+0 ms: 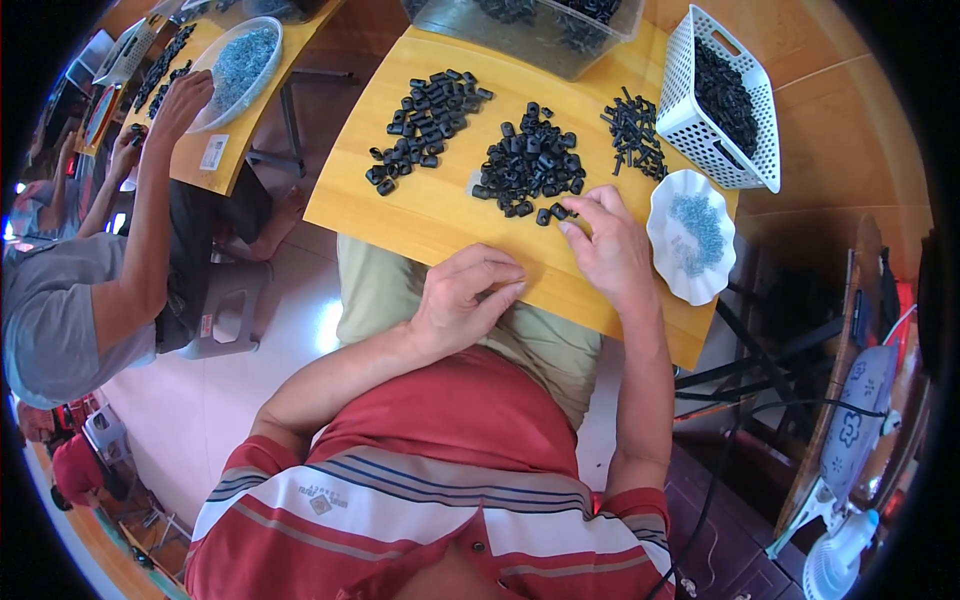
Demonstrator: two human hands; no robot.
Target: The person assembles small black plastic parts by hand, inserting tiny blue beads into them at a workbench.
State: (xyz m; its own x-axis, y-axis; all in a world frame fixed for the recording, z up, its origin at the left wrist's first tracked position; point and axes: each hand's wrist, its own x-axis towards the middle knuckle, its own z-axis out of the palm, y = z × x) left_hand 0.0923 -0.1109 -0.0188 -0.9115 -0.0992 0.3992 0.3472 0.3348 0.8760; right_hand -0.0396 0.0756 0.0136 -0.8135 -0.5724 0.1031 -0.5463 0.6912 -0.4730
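My left hand (466, 297) is closed in a pinch at the table's front edge; whatever its fingertips hold is too small or hidden to name. My right hand (606, 243) reaches to the near right side of a heap of small black plastic caps (527, 160), thumb and forefinger closing on a black cap at its edge. A looser group of black caps (425, 115) lies to the left. On the right are thin black plastic stems (635, 132). Beside my right wrist stands a white scalloped dish (664, 262) of tiny clear pale-blue pieces (703, 225).
A white perforated basket (749, 165) of black parts stands at the table's right edge. At the back is a clear plastic bin (500, 48) with more black parts. To the left, another person's hand (186, 101) works by a round tray (275, 62) on a separate table.
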